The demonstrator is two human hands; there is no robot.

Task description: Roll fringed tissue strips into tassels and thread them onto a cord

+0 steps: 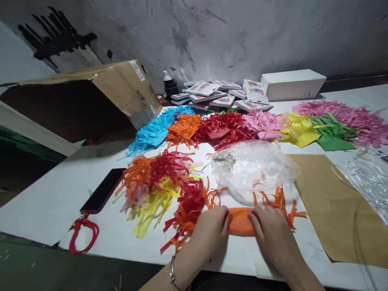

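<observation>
An orange tissue paper piece [241, 221] with fringed ends lies near the table's front edge. My left hand [212, 228] grips its left part, fingers closed on it, with a silver bangle on the wrist. On the right part my right hand [269, 230] is closed in the same way. Fringed strips stick out beyond both hands. Left of my left hand is a red fringed bunch [191, 198], partly mixed with orange strips. Behind my hands lies a clear plastic bag [257, 165] with small wire-like bits inside.
Colourful fringed bunches, including a blue one [154, 131], line the back. Behind them are flat packets [203, 89] and a white box [292, 84]. A cardboard box [127, 89] and phone [104, 190] are left; brown paper [336, 202] and clear cord [368, 178] are right.
</observation>
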